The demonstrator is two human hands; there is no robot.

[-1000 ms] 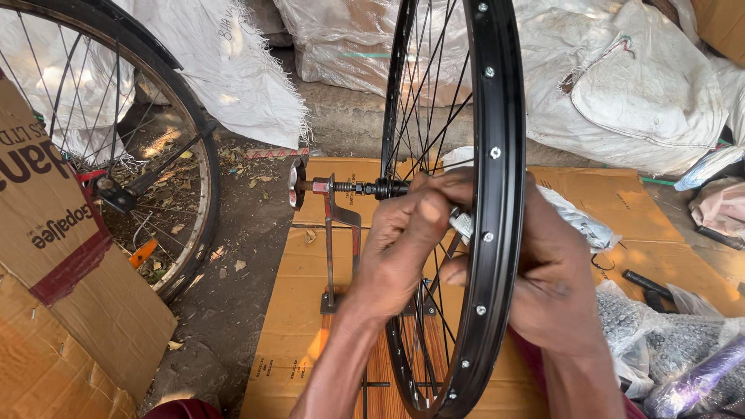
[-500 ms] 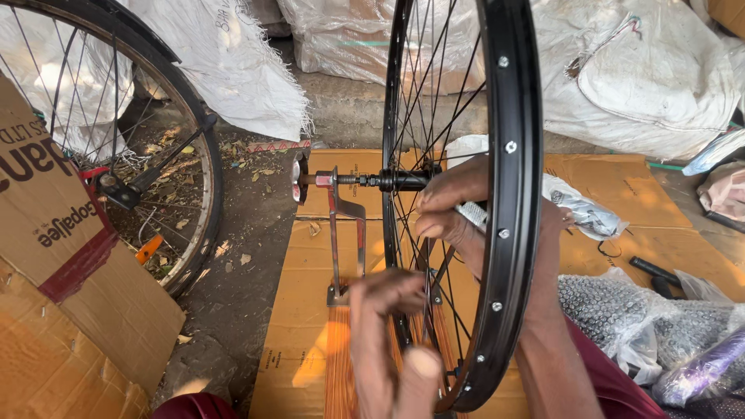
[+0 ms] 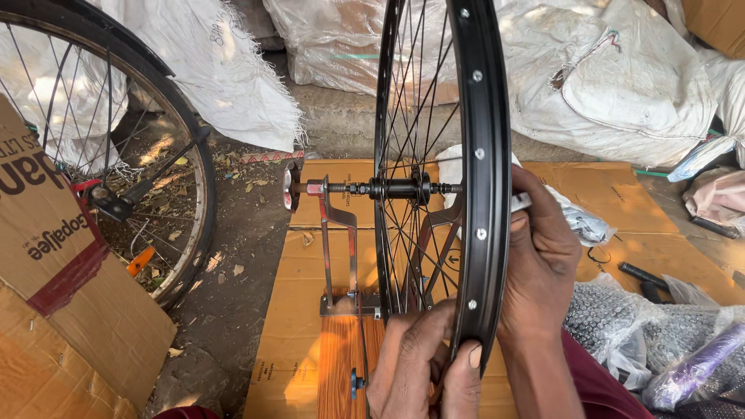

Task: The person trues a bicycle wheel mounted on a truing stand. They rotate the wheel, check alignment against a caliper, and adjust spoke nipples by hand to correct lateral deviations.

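Both hands have a grip on the black bicycle wheel (image 3: 485, 155), which stands upright in a metal truing stand (image 3: 335, 233) bolted to a wooden base (image 3: 341, 349) on flattened cardboard sheets (image 3: 303, 310) on the ground. Low at the bottom of the rim, the left hand (image 3: 423, 361) pinches it, the thumb laid on the outer face and the fingers curled in among the spokes (image 3: 403, 256). Further up on the far side, the right hand (image 3: 543, 256) wraps the rim with its fingers closed around a small silvery tool or part; what it is I cannot tell, since the rim hides most of it. The wheel's threaded axle and hub (image 3: 400, 188) sit across the stand's arms, so the stand carries the weight, and the wheel probably turns freely at a light push. The rim looks stiff, smooth and light, a bare hoop with no tyre, and it seems the safest place to take hold; the thin spokes are likely springy, easy to bend, and apt to catch fingers if the wheel spins. Near the left, a second wheel with a tyre (image 3: 116, 155) leans by a cardboard box (image 3: 54, 256). White sacks (image 3: 605, 85) lie behind, and plastic-wrapped bundles (image 3: 636, 326) lie to the right.
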